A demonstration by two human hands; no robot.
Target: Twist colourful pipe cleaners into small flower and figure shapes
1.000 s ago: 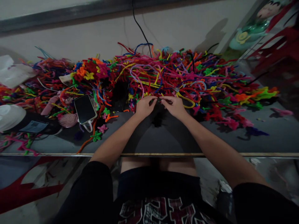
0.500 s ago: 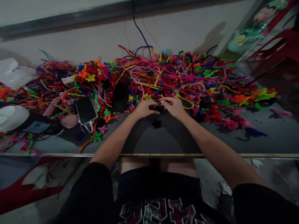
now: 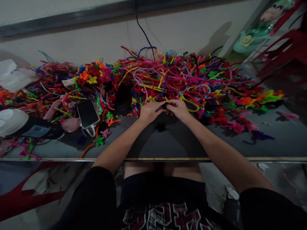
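My left hand and my right hand meet fingertip to fingertip above the dark grey table. Both are pinched around something small and dark that is too hidden to make out. Just below them on the tabletop lies a black flower-like piece. Behind the hands spreads a large heap of fuzzy coloured stems. A yellow-handled tool, perhaps scissors, rests beside my right hand.
A white phone with a cable, a pink bristly brush and a dark bottle with a white lid lie at left. Fuzzy flowers sit at right. The table's front edge runs below my forearms.
My left hand has moved slightly right, its thumb and fingers have closed together, and its fingertips now touch those of my right hand.
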